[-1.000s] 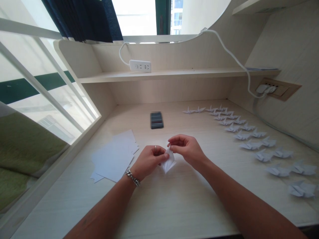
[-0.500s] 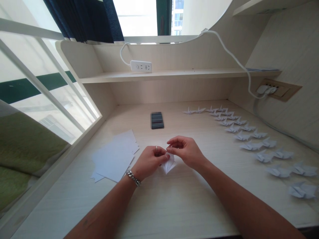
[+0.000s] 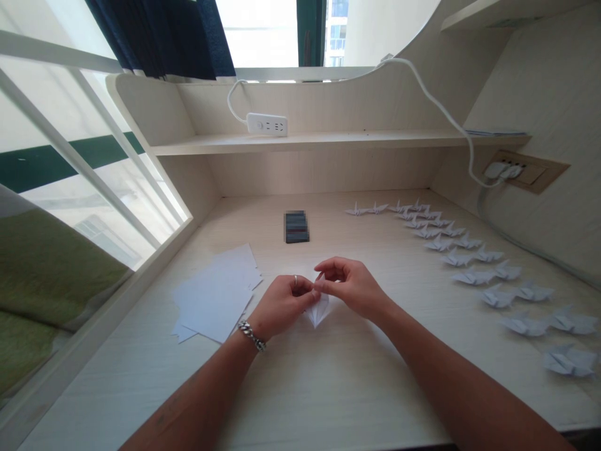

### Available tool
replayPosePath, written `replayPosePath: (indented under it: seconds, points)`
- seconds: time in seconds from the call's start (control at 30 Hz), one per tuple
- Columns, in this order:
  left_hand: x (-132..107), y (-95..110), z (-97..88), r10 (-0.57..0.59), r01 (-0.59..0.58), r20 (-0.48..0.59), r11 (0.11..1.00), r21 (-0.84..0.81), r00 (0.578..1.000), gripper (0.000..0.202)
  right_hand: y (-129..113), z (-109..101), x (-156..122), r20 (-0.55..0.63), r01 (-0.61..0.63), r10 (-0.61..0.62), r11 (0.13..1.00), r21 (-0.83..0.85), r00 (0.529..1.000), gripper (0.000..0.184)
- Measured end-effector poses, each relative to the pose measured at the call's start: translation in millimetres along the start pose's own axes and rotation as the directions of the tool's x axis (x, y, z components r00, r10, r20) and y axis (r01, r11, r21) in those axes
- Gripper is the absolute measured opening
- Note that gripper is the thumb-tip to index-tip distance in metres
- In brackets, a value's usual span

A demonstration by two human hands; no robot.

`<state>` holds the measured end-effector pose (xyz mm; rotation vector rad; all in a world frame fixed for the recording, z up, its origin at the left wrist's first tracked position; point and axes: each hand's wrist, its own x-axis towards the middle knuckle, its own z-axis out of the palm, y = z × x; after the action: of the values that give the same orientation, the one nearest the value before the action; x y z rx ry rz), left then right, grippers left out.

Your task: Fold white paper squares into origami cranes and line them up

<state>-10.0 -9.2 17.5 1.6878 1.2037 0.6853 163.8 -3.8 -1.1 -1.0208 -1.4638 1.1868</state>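
Note:
A small folded white paper (image 3: 318,312), creased to a point toward me, is between my hands over the middle of the desk. My left hand (image 3: 287,302) pinches its left side, thumb and fingers pressed together; a ring and a chain bracelet are on this hand and wrist. My right hand (image 3: 350,283) closes thumb and index finger on the paper's upper part, right against the left fingertips. A small white tip of the paper shows above the thumbs. Part of the paper is hidden behind the fingers.
Loose white paper sheets (image 3: 213,297) lie in a pile at the left. Several folded paper cranes (image 3: 474,275) stand in rows along the right. A dark, pixelated rectangular object (image 3: 297,227) lies farther back. On the shelf (image 3: 328,141) sits a white power strip (image 3: 267,124).
A small tip of the paper now shows above the thumbs, between the fingers. Both hands keep nearly the same place and grip; the view has shifted slightly.

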Motion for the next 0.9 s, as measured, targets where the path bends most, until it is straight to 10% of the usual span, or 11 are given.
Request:
replayPosePath:
  seconds: [0.27, 0.57, 0.9]
  points:
    - [1, -3, 4.0, 0.038, -0.025, 0.04, 0.962, -0.273, 0.998, 0.018, 1, 2, 1, -0.114, 0.054, -0.05, 0.998, 0.031, 0.992, 0.021]
    - [4, -4, 0.9, 0.011, -0.089, -0.19, 0.908, -0.409, 0.982, 0.017, -1, 5, -1, 0.0, -0.1, 0.101, 0.984, 0.149, 0.995, 0.019]
    - [3, -5, 0.9, -0.013, -0.061, -0.121, 0.809, -0.585, 0.993, 0.012, -6, 5, -1, -0.066, -0.127, 0.144, 0.968, 0.217, 0.987, 0.019]
